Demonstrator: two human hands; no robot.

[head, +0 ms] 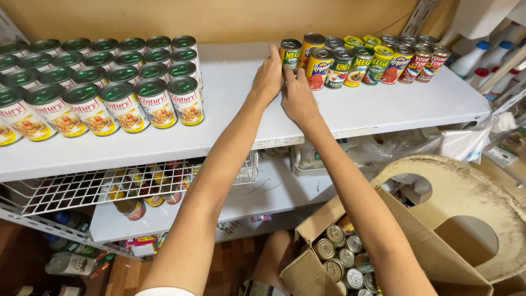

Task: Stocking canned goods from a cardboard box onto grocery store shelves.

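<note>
Cardboard box (329,219): brown, flaps open, nearest the viewer, below the white shelf (235,115); holds silver-topped tins.
Wire basket (82,189): white grid, hung under the shelf's front edge.
Right hand (298,96): on the shelf, fingers pressed to the green-labelled tin (290,53); grip not closed round it.
Left hand (267,74): flat against the same tin's left side, released.
Green-labelled tin: upright at the left end of the mixed tin row (372,60); probably heavy, rigid, smooth; best taken round its wall.
Tuna tins (109,82): green lids, ranked on the shelf's left.
</note>
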